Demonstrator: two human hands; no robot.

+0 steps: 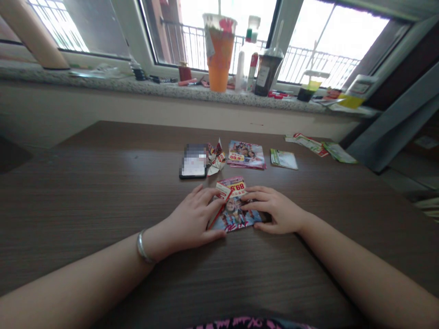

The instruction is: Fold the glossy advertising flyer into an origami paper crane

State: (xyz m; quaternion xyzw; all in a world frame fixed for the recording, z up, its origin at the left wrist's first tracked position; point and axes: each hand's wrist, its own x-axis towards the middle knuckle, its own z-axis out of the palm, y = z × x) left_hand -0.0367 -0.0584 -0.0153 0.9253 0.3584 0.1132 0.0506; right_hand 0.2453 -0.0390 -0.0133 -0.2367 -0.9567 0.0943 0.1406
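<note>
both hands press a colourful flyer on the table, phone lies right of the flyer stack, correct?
No. The head view shows the phone lying left of the flyer stack, not right. The left hand and right hand do press the colourful flyer on the table.

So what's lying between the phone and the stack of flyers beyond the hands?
A small folded paper piece, right beside the phone and just left of the stack of flyers. Seen in the head view.
</note>
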